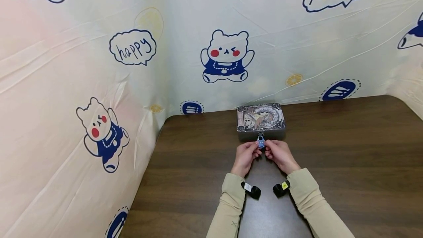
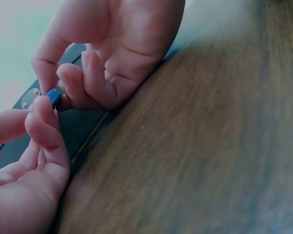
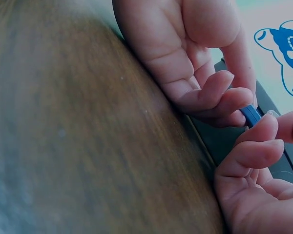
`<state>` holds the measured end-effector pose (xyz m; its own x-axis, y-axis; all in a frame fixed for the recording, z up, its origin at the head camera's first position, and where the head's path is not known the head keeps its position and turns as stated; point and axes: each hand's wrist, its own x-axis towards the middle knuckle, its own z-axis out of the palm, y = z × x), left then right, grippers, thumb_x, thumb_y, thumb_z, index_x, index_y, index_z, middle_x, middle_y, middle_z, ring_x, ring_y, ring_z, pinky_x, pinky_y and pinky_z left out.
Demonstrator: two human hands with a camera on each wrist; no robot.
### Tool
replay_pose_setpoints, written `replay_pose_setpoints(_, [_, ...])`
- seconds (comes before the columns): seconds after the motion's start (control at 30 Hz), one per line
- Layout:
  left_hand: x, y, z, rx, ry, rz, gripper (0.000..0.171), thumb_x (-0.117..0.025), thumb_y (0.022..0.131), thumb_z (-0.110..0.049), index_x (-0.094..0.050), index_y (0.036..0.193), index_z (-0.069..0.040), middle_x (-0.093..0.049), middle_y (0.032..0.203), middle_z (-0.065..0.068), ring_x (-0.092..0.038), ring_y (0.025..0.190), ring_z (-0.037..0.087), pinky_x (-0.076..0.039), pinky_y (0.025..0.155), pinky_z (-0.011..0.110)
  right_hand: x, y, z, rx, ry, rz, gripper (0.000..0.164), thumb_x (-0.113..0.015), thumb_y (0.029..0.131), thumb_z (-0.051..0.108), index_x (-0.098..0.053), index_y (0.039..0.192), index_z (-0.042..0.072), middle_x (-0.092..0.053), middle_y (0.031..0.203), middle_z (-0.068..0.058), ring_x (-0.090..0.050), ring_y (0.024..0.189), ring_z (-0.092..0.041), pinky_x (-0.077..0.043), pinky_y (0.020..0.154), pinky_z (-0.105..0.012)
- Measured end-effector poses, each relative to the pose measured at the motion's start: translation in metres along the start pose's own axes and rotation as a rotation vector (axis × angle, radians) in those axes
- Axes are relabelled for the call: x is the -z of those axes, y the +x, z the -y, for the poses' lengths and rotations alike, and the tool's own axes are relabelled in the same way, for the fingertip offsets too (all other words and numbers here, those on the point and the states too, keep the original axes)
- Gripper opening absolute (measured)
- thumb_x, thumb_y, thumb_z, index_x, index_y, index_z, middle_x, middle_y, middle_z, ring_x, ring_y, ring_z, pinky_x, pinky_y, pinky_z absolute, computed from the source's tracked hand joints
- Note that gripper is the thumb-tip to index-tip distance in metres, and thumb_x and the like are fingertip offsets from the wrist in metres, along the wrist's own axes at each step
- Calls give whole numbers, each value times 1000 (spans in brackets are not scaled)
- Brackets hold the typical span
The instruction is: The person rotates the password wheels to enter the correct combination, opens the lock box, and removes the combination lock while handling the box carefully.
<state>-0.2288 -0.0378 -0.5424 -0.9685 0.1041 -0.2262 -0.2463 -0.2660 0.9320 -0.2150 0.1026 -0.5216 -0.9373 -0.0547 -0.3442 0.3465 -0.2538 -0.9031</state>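
Observation:
A small blue padlock (image 1: 261, 143) hangs at the front of a dark box (image 1: 261, 118) with an ornate printed lid, its shackle up at the metal clasp. My left hand (image 1: 245, 156) pinches the padlock's left side between thumb and fingertips. From the other side my right hand (image 1: 280, 154) pinches it the same way, other fingers curled beneath. In the left wrist view, the blue padlock body (image 2: 53, 95) shows edge-on between both hands' fingertips, beside a riveted metal plate (image 2: 30, 98) on the box. The fingers hide much of the padlock.
The box stands at the back edge of a brown wooden table (image 1: 191, 164), close to a patterned cloth (image 1: 185, 47) that hangs behind and along the left. Each sleeved wrist carries a small black camera (image 1: 253, 191).

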Motion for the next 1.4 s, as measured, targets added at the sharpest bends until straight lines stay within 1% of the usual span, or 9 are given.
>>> replay_pose_setpoints(0.23, [0, 0, 0, 5, -13, -2, 18, -60, 93, -7, -64, 102, 8, -61, 67, -2, -57, 55, 5, -46, 51, 16, -1, -1, 0, -4, -11, -9, 14, -51, 95, 11, -57, 84, 6, -51, 61, 5, -48, 54, -4, -41, 48, -15])
replay_pose_setpoints(0.47, [1, 0, 0, 0, -6, 5, 18, -60, 93, -7, -64, 102, 8, -61, 66, -2, -57, 55, 4, -46, 51, 16, -2, -2, 0, 11, -53, -21, 15, -50, 95, 12, -56, 84, 4, -50, 61, 5, -47, 54, -4, -41, 48, -16])
replay_pose_setpoints(0.8, [0, -1, -1, 3, 5, 8, 19, -61, 93, -8, -64, 102, 9, -60, 66, -2, -57, 56, 5, -46, 52, 16, -3, 0, -1, 6, -75, -45, 17, -50, 95, 14, -56, 81, 5, -48, 60, 5, -46, 52, -5, -41, 47, -16])
replay_pose_setpoints(1.23, [1, -1, 0, 8, 14, -2, 20, -61, 94, -9, -65, 103, 8, -60, 66, -2, -57, 56, 5, -46, 52, 16, -4, 0, -3, 34, -142, -56, 20, -50, 94, 15, -53, 76, 6, -47, 59, 5, -46, 49, -4, -42, 46, -17])
replay_pose_setpoints(1.4, [1, 0, 1, 0, 14, 2, 20, -61, 94, -9, -65, 103, 8, -60, 66, -3, -58, 56, 5, -46, 52, 16, -4, 0, -4, 44, -142, -50, 24, -49, 95, 16, -49, 73, 7, -46, 59, 4, -46, 50, -5, -41, 46, -17])
